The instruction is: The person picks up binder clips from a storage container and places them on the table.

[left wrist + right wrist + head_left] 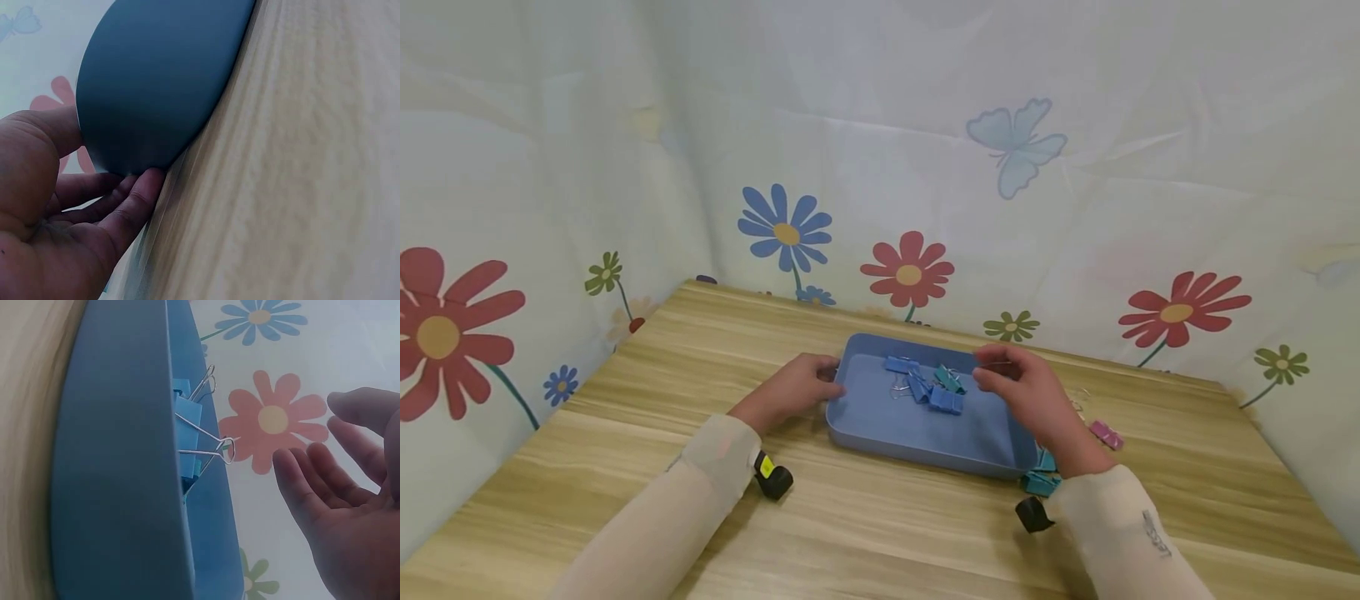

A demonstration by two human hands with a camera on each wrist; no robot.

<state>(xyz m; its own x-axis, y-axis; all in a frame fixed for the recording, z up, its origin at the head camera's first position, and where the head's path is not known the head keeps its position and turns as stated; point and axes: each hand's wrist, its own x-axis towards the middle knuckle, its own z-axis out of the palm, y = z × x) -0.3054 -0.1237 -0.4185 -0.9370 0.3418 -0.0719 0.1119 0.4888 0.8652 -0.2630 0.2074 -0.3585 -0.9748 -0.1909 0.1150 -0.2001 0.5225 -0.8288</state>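
Note:
A blue tray lies on the table with several binder clips in it: blue ones and a teal one. At its left end my left hand grips the wall, thumb over the rim and fingertips against the outside, as the left wrist view shows on the tray. My right hand hovers over the tray's right end, fingers loosely bent and apart. Nothing shows between its fingers in the right wrist view, where clips stick up past the tray wall.
Beside the tray's right end lie teal binder clips, partly hidden by my right arm. Farther right is a pink binder clip, near some wire handles. A flower-printed curtain hangs behind the wooden table.

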